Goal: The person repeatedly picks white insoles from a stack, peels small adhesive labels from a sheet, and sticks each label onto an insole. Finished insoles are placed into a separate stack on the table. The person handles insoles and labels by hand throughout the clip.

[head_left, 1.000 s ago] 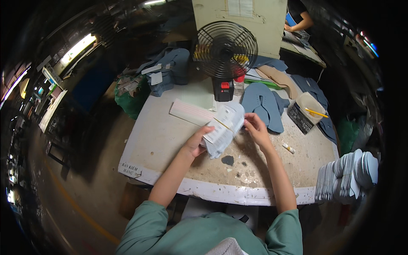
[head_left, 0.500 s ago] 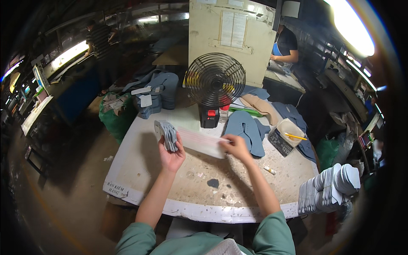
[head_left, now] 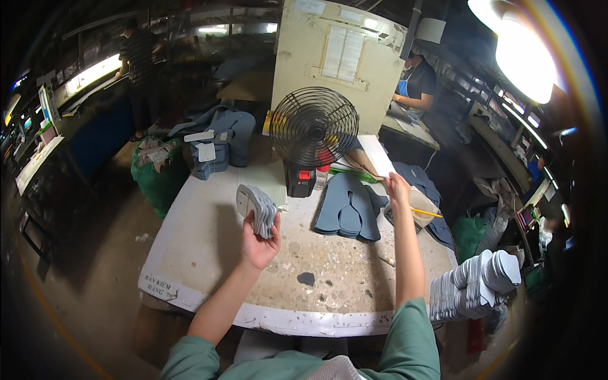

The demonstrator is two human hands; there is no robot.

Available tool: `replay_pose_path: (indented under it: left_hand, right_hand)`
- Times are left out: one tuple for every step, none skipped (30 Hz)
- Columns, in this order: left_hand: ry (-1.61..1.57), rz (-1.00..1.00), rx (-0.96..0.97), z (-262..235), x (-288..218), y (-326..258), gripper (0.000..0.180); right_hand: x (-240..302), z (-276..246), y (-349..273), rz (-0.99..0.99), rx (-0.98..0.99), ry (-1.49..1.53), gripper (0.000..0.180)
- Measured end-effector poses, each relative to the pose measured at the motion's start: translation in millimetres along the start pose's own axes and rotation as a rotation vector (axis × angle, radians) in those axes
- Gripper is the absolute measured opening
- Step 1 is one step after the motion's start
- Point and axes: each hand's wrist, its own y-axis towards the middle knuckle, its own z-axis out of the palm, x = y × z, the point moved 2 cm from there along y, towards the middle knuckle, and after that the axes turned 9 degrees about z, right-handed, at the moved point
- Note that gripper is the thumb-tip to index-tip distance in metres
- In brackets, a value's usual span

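Observation:
My left hand (head_left: 258, 246) is closed round a small stack of pale grey cut pieces (head_left: 259, 206), held upright above the left half of the table. At the far right side of the table, my right hand (head_left: 399, 189) grips the near end of a white paper strip (head_left: 375, 154), which points away from me. Under the strip lie a tan piece and a green item, partly covered. Just left of my right forearm rests a pile of blue-grey shaped pieces (head_left: 330, 206). A pale tub (head_left: 421, 197) with a yellow pencil (head_left: 427, 213) is beside my right wrist, partly hidden by it.
A black wire-cage fan (head_left: 315, 130) stands at the table's back. More blue-grey pieces (head_left: 237, 136) are piled at back left. Tall stacks of pale grey pieces (head_left: 468, 288) stand at the right edge. A green sack (head_left: 158, 183) sits left. Two people work farther off.
My right hand has carried the white strip from beside the left-hand stack to the far right, over the tan piece. My left hand still holds its stack, and the view has shifted slightly.

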Motion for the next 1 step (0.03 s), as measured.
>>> replay_pose_path:
  left_hand:
    - [0.007, -0.011, 0.029, -5.1, 1.2, 1.6, 0.039]
  right_hand:
    - [-5.1, 17.3, 16.6, 0.024, 0.019, 0.028, 0.024]
